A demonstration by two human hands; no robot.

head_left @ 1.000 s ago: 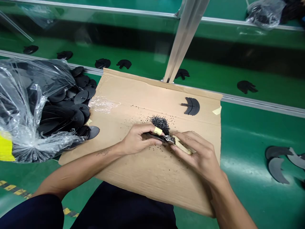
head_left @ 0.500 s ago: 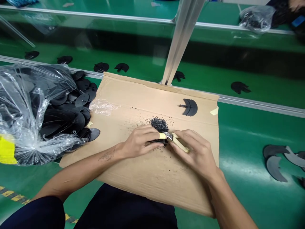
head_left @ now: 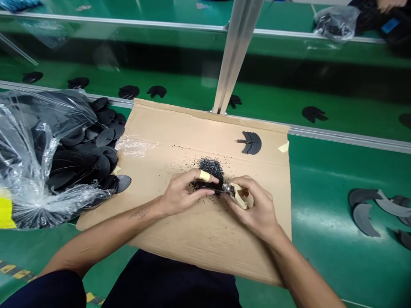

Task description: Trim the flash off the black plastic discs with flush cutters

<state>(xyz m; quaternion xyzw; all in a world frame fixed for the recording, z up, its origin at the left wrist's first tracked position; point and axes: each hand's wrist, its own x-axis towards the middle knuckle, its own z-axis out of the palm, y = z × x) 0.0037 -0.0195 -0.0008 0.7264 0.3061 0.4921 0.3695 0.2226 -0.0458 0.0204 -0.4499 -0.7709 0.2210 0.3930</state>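
Between thumb and forefinger, my left hand [head_left: 181,192] pinches a thin black plastic piece [head_left: 207,186]; yellow tape wraps one finger. My right hand [head_left: 258,207] is closed around pale-handled nippers [head_left: 239,197], their metal jaws at the right end of the black piece. Just beyond my fingers lies a heap of small black clippings [head_left: 209,166] on the cardboard sheet [head_left: 180,233]. Farther back on the same sheet rests a black crescent-shaped part [head_left: 252,143] with a thin stem pointing left.
A clear plastic bag [head_left: 45,188] spills many black discs [head_left: 104,137] at the left. Grey and black curved pieces [head_left: 366,218] lie on the green table at right. A metal post [head_left: 229,64] rises behind the cardboard. Several black parts [head_left: 313,114] sit beyond the rail.
My left fingers have shifted and the black piece now shows more between them. The nippers have turned slightly in my right hand. The whole view has moved a little.
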